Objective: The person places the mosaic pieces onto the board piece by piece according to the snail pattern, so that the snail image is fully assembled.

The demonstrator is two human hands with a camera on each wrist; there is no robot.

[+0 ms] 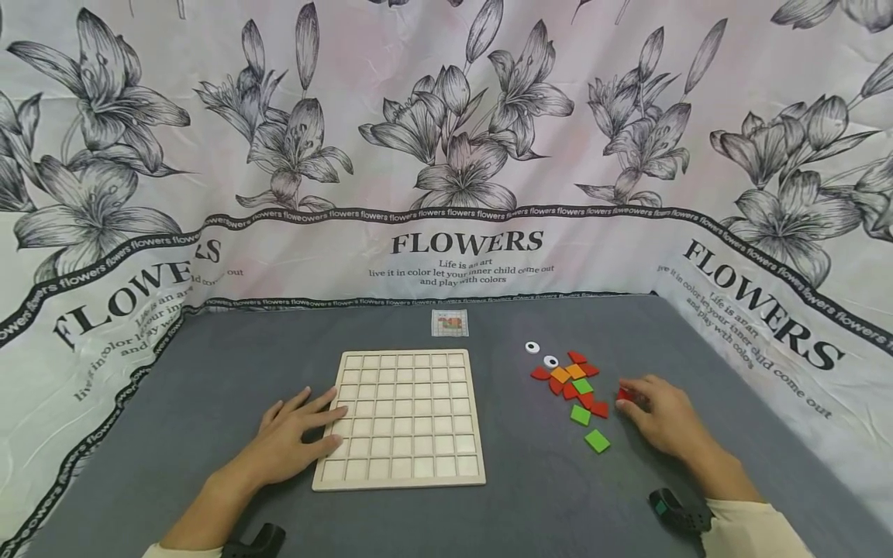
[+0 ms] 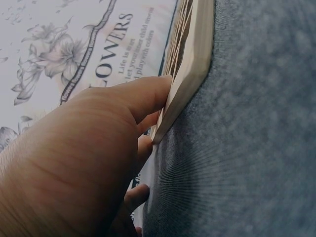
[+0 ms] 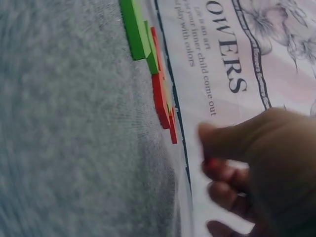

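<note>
reference: 12 o'clock is the far side of the table (image 1: 209, 372), 6 o'clock the person's side. the board (image 1: 403, 425), pale wood with a rim and a grid of square cells, lies flat on the table. the left hand (image 1: 289, 438) is at the board's 9 o'clock edge, fingers extended and spread wide; thumb and fingertips reach over the rim. in the left wrist view the thumb tip touches the board

the right hand (image 1: 663, 415) is well apart from the board, at 3 o'clock of it. thumb and fingers are narrowed in a pinch, holding a red piece (image 1: 623, 394). the fingers hide part of the piece; its full shape cannot be told, nor whether it touches the table

at 9 o'clock of the right hand lies a cluster: red tiles (image 1: 599, 409), two orange tiles (image 1: 561, 375) and a green tile (image 1: 582, 385). two eye discs (image 1: 550, 361), white with dark centres, lie at the cluster's 10 o'clock. a second green tile (image 1: 580, 415) lies just beside the cluster at 6 o'clock; a third green tile (image 1: 597, 441) lies apart at 5 o'clock

a picture card (image 1: 449, 322) lies at 1 o'clock of the board, near the printed cloth (image 1: 314, 260) that lines the 12 o'clock side
</note>
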